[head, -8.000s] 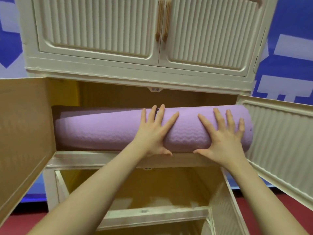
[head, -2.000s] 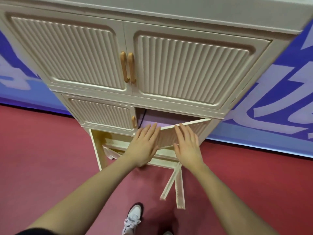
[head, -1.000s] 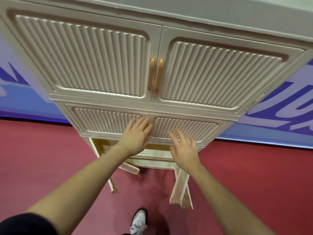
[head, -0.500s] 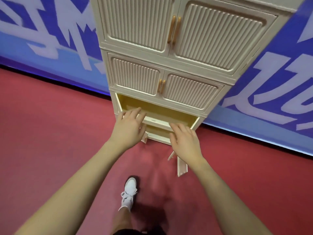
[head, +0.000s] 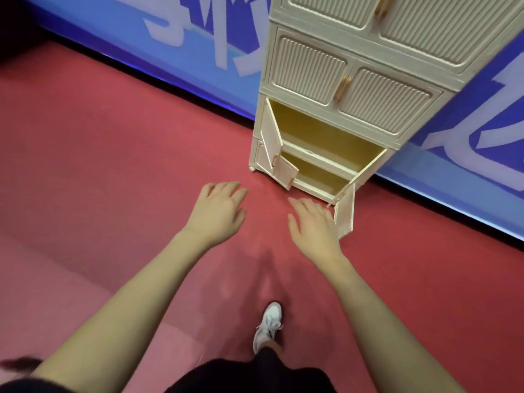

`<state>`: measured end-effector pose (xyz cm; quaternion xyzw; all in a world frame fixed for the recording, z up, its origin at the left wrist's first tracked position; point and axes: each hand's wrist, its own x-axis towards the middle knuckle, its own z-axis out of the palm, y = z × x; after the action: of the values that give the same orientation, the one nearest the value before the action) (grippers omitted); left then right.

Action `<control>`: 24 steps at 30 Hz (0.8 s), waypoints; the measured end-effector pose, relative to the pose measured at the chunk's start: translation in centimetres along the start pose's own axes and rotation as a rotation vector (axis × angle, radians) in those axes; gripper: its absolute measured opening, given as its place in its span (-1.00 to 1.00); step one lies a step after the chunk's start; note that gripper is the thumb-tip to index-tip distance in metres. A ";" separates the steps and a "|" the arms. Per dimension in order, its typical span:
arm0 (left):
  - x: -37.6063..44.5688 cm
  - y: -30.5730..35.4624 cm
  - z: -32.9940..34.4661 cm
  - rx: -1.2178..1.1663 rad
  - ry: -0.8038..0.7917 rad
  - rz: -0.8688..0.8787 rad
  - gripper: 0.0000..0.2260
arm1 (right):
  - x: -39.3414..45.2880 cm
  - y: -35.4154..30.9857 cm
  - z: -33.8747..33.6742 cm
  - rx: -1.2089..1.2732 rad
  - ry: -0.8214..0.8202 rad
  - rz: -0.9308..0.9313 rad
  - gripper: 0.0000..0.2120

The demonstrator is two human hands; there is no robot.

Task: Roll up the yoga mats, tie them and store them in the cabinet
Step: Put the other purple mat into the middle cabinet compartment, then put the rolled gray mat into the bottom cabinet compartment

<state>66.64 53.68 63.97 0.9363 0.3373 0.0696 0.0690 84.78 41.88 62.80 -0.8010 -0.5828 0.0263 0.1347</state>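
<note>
A cream cabinet (head: 363, 89) with ribbed doors stands against the blue wall at the upper right. Its upper doors are closed, and the purple yoga mat is hidden behind them. The two lowest compartments (head: 326, 154) stand open with yellow insides, their small doors swung outward. My left hand (head: 219, 209) hovers over the red floor, fingers relaxed, holding nothing. My right hand (head: 312, 225) hangs beside it, also empty, just left of the lowest right door (head: 344, 214). Both hands are apart from the cabinet.
Red floor (head: 99, 165) spreads wide to the left and in front. A blue wall banner (head: 198, 46) with white lettering runs behind the cabinet. My white shoe (head: 268, 326) is on the floor below my hands.
Both hands have left the cabinet's doors and drawn back. The view has pulled away and turned left, so the cabinet now sits farther off at the upper right.
</note>
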 end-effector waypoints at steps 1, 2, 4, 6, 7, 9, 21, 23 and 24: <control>-2.7 -1.2 -0.2 -0.010 -0.010 -0.021 -0.57 | -1.3 -2.4 0.7 -0.008 0.004 -0.018 -0.58; -5.5 -2.4 -0.5 -0.021 -0.016 -0.040 -0.59 | -2.5 -4.7 1.3 -0.011 0.016 -0.031 -0.59; -11.0 -4.6 -1.1 -0.034 -0.006 -0.075 -0.64 | -5.0 -9.1 2.3 0.006 0.002 -0.034 -0.64; -16.1 -6.4 -1.8 -0.054 -0.024 -0.125 -0.65 | -7.5 -13.1 3.3 0.024 -0.050 -0.041 -0.66; -18.7 -7.2 -2.2 -0.065 -0.038 -0.153 -0.64 | -8.9 -14.9 3.7 0.023 -0.063 -0.057 -0.66; -23.5 -8.3 -2.5 -0.061 -0.037 -0.193 -0.62 | -11.7 -18.4 4.5 0.024 -0.085 -0.101 -0.63; -45.8 -7.0 -2.1 0.033 0.018 -0.380 -0.60 | -28.1 -28.4 9.3 0.053 -0.079 -0.348 -0.57; -48.4 -6.7 -1.6 0.015 0.016 -0.405 -0.66 | -30.1 -29.5 9.8 0.059 -0.083 -0.368 -0.56; -49.6 -6.5 -1.4 -0.002 0.017 -0.414 -0.68 | -31.1 -30.1 9.9 0.053 -0.086 -0.380 -0.56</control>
<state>24.50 26.96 59.98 0.8464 0.5228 0.0620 0.0800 44.97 23.07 57.16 -0.6710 -0.7276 0.0500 0.1335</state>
